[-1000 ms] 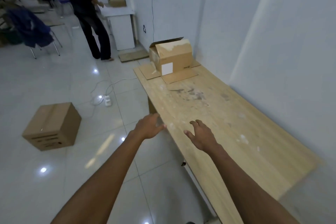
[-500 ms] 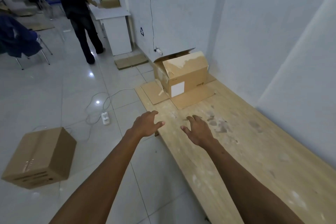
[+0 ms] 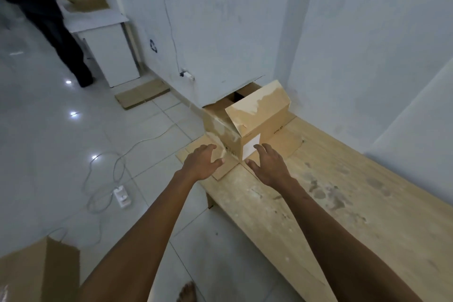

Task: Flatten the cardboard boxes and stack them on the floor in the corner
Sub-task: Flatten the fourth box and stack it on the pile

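An open cardboard box [image 3: 262,120] with a white label stands at the far end of a long wooden table [image 3: 331,208], its top flaps up and its bottom flaps spread flat on the wood. My left hand [image 3: 199,162] hovers just short of the box's left front corner, fingers apart and empty. My right hand [image 3: 268,164] is open too, right in front of the label, close to the box but apart from it. A closed cardboard box [image 3: 36,272] sits on the floor at the bottom left.
A flattened cardboard piece [image 3: 142,94] lies on the floor by the wall. A white power strip [image 3: 121,196] and its cable trail across the tiles. A person [image 3: 41,19] in dark clothes stands at a white cabinet [image 3: 107,41] with another box [image 3: 89,2]. White walls enclose the table's far side.
I have moved forward along the table. Both hands have advanced from mid-table to just in front of the open box, which now looks much nearer.
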